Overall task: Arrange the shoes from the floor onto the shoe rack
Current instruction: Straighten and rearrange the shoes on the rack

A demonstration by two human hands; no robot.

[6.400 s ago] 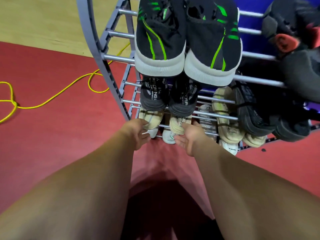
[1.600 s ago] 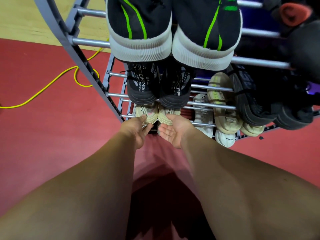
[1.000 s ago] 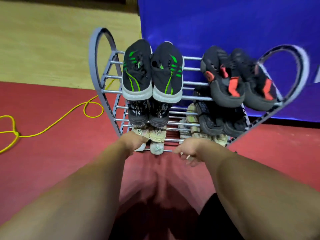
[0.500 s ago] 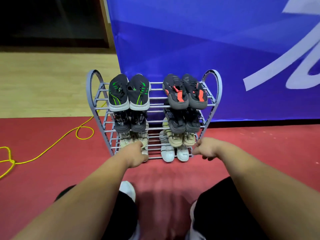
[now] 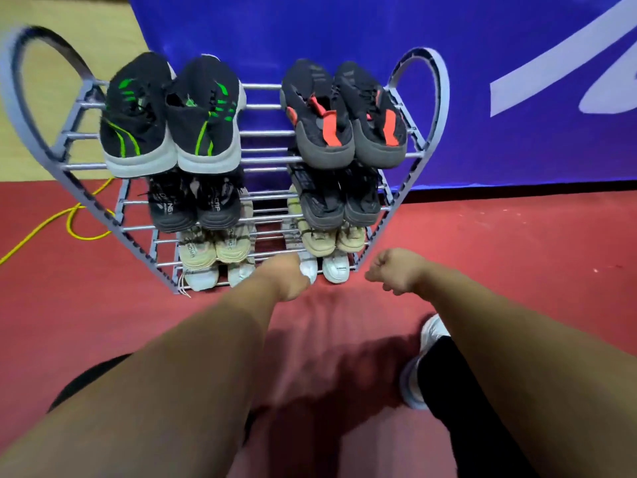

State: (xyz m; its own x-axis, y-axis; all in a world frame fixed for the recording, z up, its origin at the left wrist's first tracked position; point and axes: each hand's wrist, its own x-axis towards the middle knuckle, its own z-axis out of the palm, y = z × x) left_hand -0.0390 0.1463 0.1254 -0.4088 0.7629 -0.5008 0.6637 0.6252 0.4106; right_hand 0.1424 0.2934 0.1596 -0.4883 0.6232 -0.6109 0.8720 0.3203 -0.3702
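Head view: the shoe rack (image 5: 444, 94) on the red floor (image 5: 517, 253) carries eight pairs of shoes (image 5: 138, 132), two pairs on each of four tiers. The right grip (image 5: 393, 270) is clenched and empty. The left grip (image 5: 286, 279) is curled; what it holds cannot be told.

**Green, Red and Cream on a Grey Rack**

A grey shoe rack (image 5: 262, 132) carries four rows of colour. Farthest left sits the black pair with green stripes (image 5: 138, 112) and whitish soles, with the black pair with red-orange patches (image 5: 320, 115) to its right. Next come the black pair with white lettering (image 5: 172, 205) and a plain dark pair (image 5: 324, 201). Nearer are two beige pairs (image 5: 206, 250), and nearest two white pairs (image 5: 336, 267). Behind hangs a blue banner (image 5: 344, 29) with white strokes. A yellow cable (image 5: 51, 219) crosses the red floor (image 5: 517, 253) at left.
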